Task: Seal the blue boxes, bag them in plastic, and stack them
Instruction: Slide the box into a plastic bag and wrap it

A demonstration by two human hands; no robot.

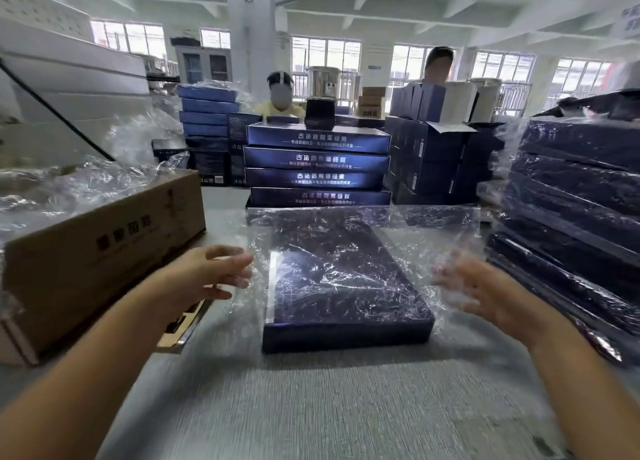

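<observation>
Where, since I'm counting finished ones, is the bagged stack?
In the head view, the bagged stack stands on the far right, beside the right hand and the centre box.

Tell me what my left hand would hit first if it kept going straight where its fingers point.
Most likely the loose plastic bag around the blue box, right at the fingertips of the left hand; the box's left edge comes next. Blur leaves depth unsure.

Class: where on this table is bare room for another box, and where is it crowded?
Free: the grey table on the near side of the dark blue box in a clear plastic bag; a narrow strip beyond the brown cardboard carton. Crowded: the far edge, with the stack of unbagged blue boxes, and the right, with the bagged stack.
</observation>
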